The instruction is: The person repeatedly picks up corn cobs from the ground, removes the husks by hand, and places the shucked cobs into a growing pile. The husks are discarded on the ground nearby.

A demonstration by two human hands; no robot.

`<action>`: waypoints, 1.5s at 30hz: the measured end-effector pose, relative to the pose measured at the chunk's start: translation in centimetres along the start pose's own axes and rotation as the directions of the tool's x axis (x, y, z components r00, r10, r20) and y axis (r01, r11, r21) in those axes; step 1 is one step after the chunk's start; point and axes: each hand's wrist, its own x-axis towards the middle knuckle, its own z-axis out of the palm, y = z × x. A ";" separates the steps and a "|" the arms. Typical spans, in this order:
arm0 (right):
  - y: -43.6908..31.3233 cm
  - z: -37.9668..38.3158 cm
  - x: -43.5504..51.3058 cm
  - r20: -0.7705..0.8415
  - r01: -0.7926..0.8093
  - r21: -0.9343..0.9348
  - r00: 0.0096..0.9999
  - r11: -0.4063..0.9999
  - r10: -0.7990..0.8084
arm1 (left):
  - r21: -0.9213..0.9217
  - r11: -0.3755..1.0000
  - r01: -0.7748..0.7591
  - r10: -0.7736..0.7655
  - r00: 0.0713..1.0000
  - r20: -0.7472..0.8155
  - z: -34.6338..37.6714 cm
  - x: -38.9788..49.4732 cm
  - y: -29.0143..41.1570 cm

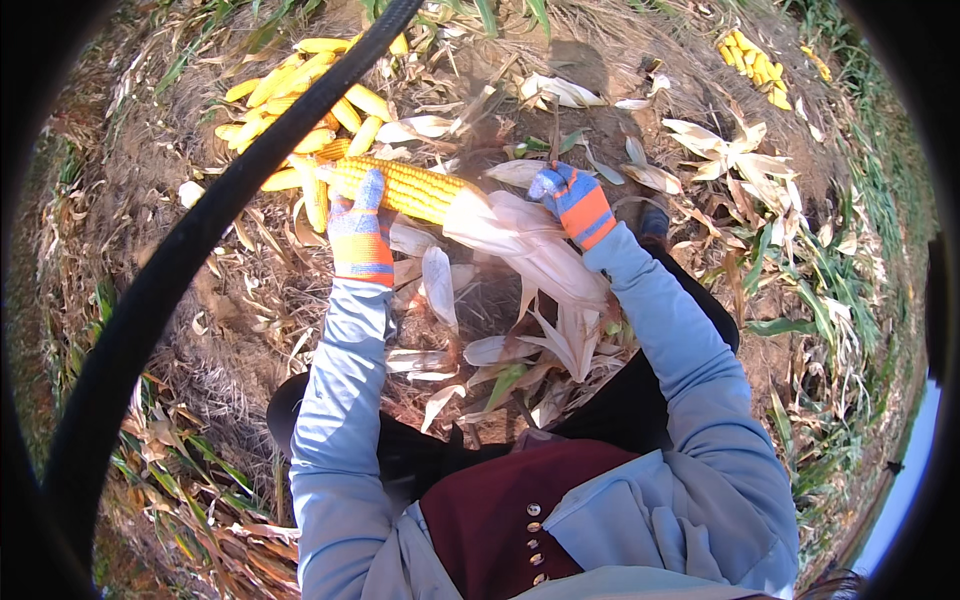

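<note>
My left hand (360, 214), in a blue and orange knitted glove, grips a yellow ear of corn (416, 189) near its bare end, thumb on top. Pale dry husk (517, 240) is peeled back from the kernels and trails to the lower right, still around the ear's other end. My right hand (568, 199), gloved alike, is curled just above the husk. A thin brown stick (556, 135) juts up from its fingers, and an orange cord-like line crosses the glove. Whether these fingers also touch the husk is hidden.
A pile of husked corn ears (300, 90) lies beyond my left hand. A smaller corn pile (754, 64) is at the far right. Loose husks (439, 285) litter the soil between my legs. An empty open husk (731, 150) lies right. A black strap (217, 195) crosses the view.
</note>
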 end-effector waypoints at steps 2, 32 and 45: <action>0.2 -0.1 -0.8 0.110 0.344 -0.604 0.929 0.719 -0.352 | 0.030 1.000 0.002 -0.001 0.999 -0.040 -0.9 0.2 1.1; -1.3 2.0 -4.3 0.579 -0.079 -0.431 0.740 0.899 0.343 | 0.539 0.698 -0.472 0.543 0.839 0.032 -1.9 1.7 -1.4; -2.2 3.2 2.9 0.192 -0.288 0.948 0.860 0.138 0.473 | 0.149 0.904 -0.400 0.300 0.844 0.446 3.9 -6.7 -6.3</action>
